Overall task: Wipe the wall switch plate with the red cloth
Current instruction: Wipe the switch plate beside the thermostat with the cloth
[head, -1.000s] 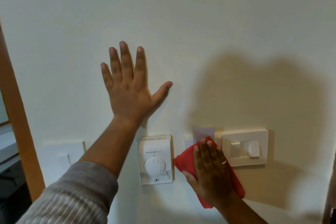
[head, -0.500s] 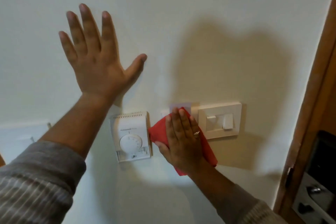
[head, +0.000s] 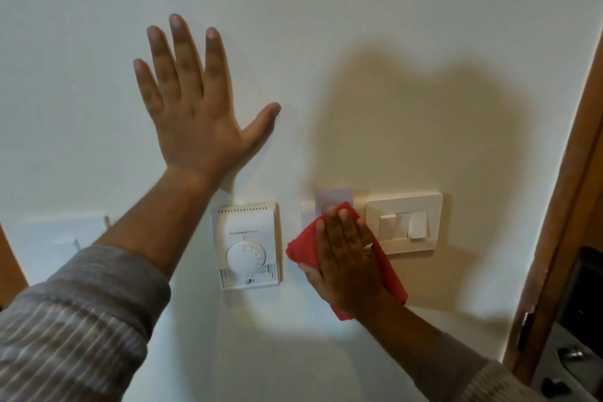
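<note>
Right hand (head: 349, 258), fingers (head: 342, 222) straight, presses red cloth (head: 303, 250) against switch plate (head: 404, 202); left hand (head: 195, 114) splayed on wall (head: 359, 10)

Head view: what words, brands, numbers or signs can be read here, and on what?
"Honeywell": on the thermostat, above its dial; the small print beside it is too blurred to read.
Numbers on the dial and marks by the bottom slider: too small to read.
Switch plate: no text visible.
</note>
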`<state>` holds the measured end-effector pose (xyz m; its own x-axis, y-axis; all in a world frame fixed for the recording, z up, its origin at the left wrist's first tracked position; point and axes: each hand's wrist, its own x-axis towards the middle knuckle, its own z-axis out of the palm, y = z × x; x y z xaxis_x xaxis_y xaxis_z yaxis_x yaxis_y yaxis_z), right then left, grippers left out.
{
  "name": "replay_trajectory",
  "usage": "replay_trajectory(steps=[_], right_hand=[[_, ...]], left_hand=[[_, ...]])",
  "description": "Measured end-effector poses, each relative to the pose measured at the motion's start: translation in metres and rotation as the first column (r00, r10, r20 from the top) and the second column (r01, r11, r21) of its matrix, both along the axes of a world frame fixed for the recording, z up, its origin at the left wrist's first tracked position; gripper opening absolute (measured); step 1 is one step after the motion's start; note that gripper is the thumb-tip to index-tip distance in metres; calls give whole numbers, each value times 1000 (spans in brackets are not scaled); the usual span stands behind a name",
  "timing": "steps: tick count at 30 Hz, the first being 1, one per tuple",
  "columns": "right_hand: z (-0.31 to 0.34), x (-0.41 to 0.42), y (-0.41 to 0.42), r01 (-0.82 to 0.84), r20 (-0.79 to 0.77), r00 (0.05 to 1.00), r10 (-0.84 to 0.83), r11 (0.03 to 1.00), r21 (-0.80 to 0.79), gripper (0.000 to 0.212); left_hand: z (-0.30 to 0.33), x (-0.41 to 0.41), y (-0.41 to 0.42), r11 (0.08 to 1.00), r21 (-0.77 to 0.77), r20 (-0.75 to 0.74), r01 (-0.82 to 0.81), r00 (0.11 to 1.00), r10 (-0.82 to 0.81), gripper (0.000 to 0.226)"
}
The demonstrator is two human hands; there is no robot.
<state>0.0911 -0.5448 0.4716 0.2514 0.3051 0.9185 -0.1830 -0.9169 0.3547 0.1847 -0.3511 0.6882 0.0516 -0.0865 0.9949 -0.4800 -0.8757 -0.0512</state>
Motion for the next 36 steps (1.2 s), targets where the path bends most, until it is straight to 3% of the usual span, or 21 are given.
replay_trajectory(steps=[5,8,12,14,17,18,24,26,29,31,36], right_hand=[[-4,-11,-20,-11,-64,998,-4,972,-233,79],[-1,-15,-22,9,-41,999,-15,989,-149,80],[0,4,16,-5,37,999,1,995,96,80],[-3,7,17,-8,-6,1000,8,1000,0,80],[1,-5,-8,-43,-107,994,11,954,-298,72],[4,-9,-14,-54,-119,993,17,947,-316,73],[3,4,22,-18,48,999,12,991,129,81],[0,6,21,-7,29,1000,4,994,106,84],[-2,-6,-3,-23,-77,997,9,983,-181,81],[2,-13,-16,-24,-122,992,-12,958,-286,77],[-2,-3,7,-15,-17,1000,15,1000,19,80]], left_hand=[[1,-3,2,1000,14,-24,11,1000,-10,106],[1,-5,2,1000,19,-32,13,999,-12,105],[1,-4,1,1000,10,-31,10,999,-10,105],[0,-3,1,1000,10,-23,8,1000,-8,105],[0,-4,2,1000,12,-20,4,1000,-4,105],[0,-4,2,1000,13,-23,6,1000,-5,106],[0,-3,0,1000,6,-25,3,1000,-3,107],[-1,-3,1,1000,3,-21,1,1000,-1,107],[-2,-2,1,1000,9,-16,5,1000,-4,108],[-2,-2,2,1000,12,-17,4,1000,-3,109],[-3,0,2,1000,14,-4,10,1000,-10,109]])
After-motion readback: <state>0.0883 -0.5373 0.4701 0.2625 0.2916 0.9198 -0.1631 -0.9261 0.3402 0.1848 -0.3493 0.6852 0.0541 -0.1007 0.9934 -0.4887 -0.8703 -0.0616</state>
